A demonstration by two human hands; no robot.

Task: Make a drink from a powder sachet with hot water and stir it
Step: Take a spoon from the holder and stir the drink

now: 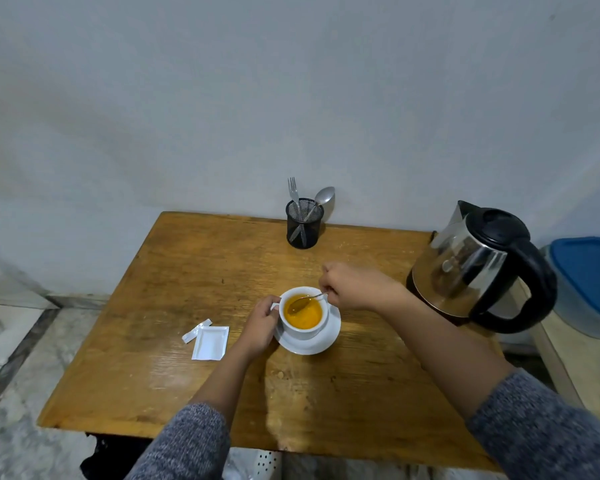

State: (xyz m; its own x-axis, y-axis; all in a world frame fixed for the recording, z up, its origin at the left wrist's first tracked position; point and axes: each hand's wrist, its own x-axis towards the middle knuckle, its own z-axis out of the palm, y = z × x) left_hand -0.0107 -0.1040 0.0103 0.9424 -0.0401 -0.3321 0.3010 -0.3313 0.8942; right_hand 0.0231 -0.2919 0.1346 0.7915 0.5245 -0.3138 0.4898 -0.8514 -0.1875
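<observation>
Pale grey wall rose behind a worn wooden worktop [194, 271] that stood over a marbled floor. Near the middle of it sat a white cup [303, 327] on a white saucer [329, 336], filled with an opaque orange-yellow drink [307, 318]. The left hand [262, 323] was closed around the cup's handle on its left side, steadying it. The right hand [352, 285] was pinched on the handle of a small spoon [305, 301], held just over the far right rim. The spoon's long axis ran from that grip at the far right down toward the near left, with the bowl leading and lying at or just in the surface of the liquid; whether it was dipped could not be told. Left of the cup, well apart from it, lay the torn white sachet [210, 342] flat on the worktop with its torn-off strip [195, 331] just beside it. A steel kettle [478, 265] with a black lid and handle stood at the right edge, spout turned to the far left. A black mesh holder [303, 223] with a fork and a spoon stood far against the wall. Judged from this, the powder and water were already in and evenly coloured, so only the stirring was left to finish, then the spoon to come out.
</observation>
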